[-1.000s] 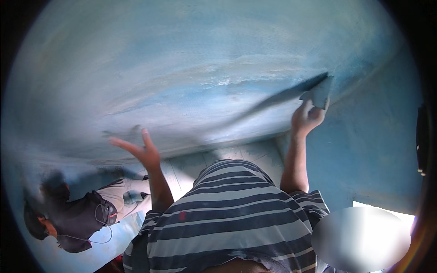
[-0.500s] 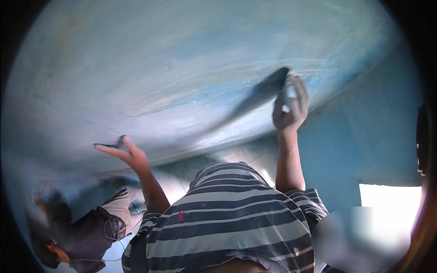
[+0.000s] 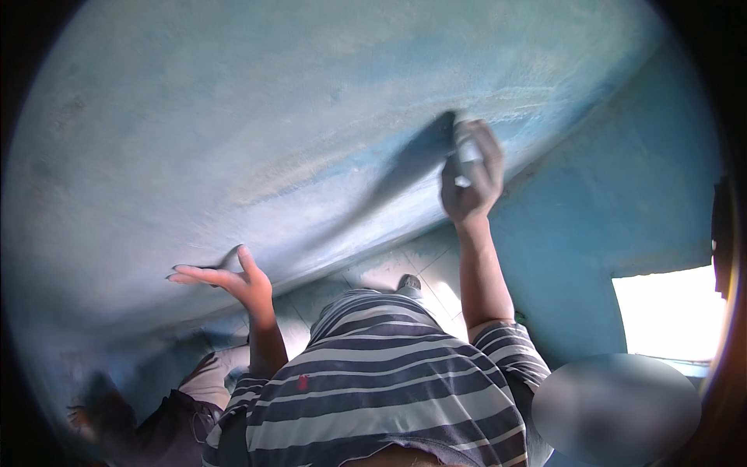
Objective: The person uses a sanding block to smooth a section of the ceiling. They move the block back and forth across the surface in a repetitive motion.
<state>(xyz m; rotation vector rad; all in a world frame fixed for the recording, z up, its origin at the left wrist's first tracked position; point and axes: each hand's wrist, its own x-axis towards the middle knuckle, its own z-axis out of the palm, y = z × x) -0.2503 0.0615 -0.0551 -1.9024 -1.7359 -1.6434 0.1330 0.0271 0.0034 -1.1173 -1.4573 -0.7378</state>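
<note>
A blue, whitish-smeared wall point(image 3: 257, 132) fills the upper part of the head view. My right hand point(image 3: 484, 175), blurred and dusted grey, is up against it, closed round a pale piece point(image 3: 468, 149); blur hides the exact kind of this piece. Beside it the wall carries a dark shadow of the hand and arm. My left hand point(image 3: 247, 284) is lower and to the left, near the wall with fingers stretched out flat and thumb apart. Nothing is in that hand.
Another person in dark clothes point(image 3: 167, 424) is at the lower left, a hand point(image 3: 80, 419) near the wall. A blue side wall point(image 3: 560, 233) with a bright opening point(image 3: 668, 311) stands at the right. Below me are pale floor tiles point(image 3: 436, 288) and a shoe point(image 3: 409, 282).
In the picture my right hand has moved a little left along the wall, still round the pale piece. The left hand sits slightly lower and further right. The whole view has shifted somewhat.
</note>
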